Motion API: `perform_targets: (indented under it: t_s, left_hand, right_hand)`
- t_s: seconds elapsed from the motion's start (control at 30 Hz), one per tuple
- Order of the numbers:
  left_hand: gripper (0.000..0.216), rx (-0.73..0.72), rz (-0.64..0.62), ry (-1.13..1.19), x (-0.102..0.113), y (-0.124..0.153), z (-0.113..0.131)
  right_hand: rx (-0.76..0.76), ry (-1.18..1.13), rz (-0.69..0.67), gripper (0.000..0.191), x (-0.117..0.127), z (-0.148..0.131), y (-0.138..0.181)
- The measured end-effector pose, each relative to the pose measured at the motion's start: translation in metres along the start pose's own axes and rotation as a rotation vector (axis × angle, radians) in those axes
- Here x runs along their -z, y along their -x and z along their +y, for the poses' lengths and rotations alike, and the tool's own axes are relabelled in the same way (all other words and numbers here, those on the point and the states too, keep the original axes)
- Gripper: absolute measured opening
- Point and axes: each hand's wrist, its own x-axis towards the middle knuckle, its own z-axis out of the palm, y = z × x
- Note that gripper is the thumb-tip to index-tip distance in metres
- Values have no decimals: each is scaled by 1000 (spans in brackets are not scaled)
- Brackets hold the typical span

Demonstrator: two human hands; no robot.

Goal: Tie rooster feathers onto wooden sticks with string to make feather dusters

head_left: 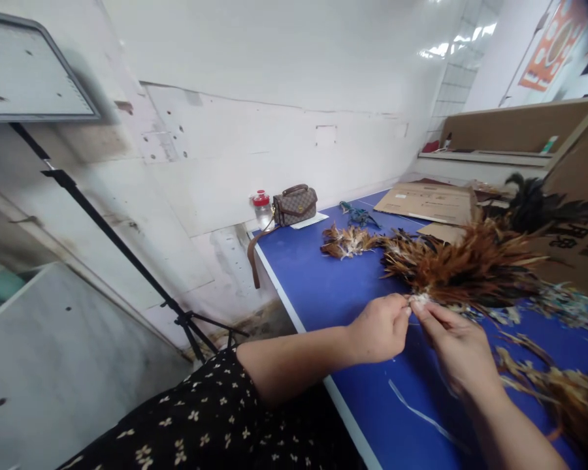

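A large bunch of brown and black feathers (470,264) fans out away from me above the blue tabletop, its fluffy white quill ends toward me. My right hand (458,346) pinches those white ends between thumb and fingers. Right beside it, my left hand (379,326) is closed, fingertips meeting the right hand's at the bunch's base; whatever is between them is too small to make out. Behind the hands lies a smaller clump of tan feathers (347,241). More loose brownish feathers (553,391) are to the right of my right forearm.
The blue table (304,274) has a white edge on its left. A checked handbag (295,205) and a red-capped bottle (261,207) stand at its far corner. Flattened cardboard (428,201) lies at the back. Bluish feathers (568,303) and a pale strip (421,414) lie on the table.
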Motion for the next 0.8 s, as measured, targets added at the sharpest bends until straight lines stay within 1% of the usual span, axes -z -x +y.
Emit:
perform_targets:
  t_s: [0.03, 0.07, 0.13, 0.2, 0.27, 0.3, 0.37, 0.43, 0.47, 0.5, 0.57, 0.63, 0.67, 0.7, 0.73, 0.77, 0.8]
  left_hand:
    - [15, 48, -35, 48, 4, 0, 3]
    - [16, 129, -78, 135, 7, -1, 6]
    - [23, 333, -205, 409, 15, -2, 12]
    - [30, 498, -357, 707, 25, -2, 15]
    - [36, 577, -486, 901, 33, -3, 15]
    - [37, 591, -525, 954, 37, -4, 14]
    - [37, 592, -558, 1022, 39, -6, 10]
    - [36, 578, -541, 1029, 36, -7, 7]
    - [36, 574, -506, 991, 33, -8, 6]
    - [35, 573, -446, 920, 29, -9, 5]
    - [33, 543, -254, 699, 18, -9, 5]
    - [36, 434, -52, 472, 8, -10, 6]
    - [40, 367, 15, 394, 4, -10, 6]
    - [41, 307, 49, 349, 1, -11, 7]
    - [37, 267, 55, 336, 0, -12, 8]
    - [29, 255, 40, 350, -1, -13, 9]
    - [22, 273, 11, 392, 0, -14, 10]
  right_hand:
    - [10, 21, -20, 50, 3, -2, -1]
    - [22, 33, -52, 49, 7, -3, -1]
    - [47, 35, -119, 48, 13, -8, -2]
    - [62, 2, -154, 47, 16, -13, 0]
    - [54, -73, -162, 46, 13, -21, 3]
    - [41, -121, -154, 45, 10, -24, 6]
    - [13, -214, -119, 45, 3, -30, 10]
    - [-14, -254, -66, 45, -2, -31, 11]
    - [-29, -254, -39, 45, -3, -30, 11]
    - [-47, -245, -17, 46, -3, -28, 10]
    - [-86, -216, 6, 46, -2, -22, 8]
    - [-101, -197, 25, 46, -2, -18, 6]
    - [-96, -190, 33, 45, -2, -17, 6]
    - [-86, -183, 39, 44, -3, -17, 7]
    - [-70, -173, 46, 44, -5, -19, 7]
    - [-50, -158, 50, 43, -6, -21, 8]
    - [-29, -135, 44, 43, -7, -23, 9]
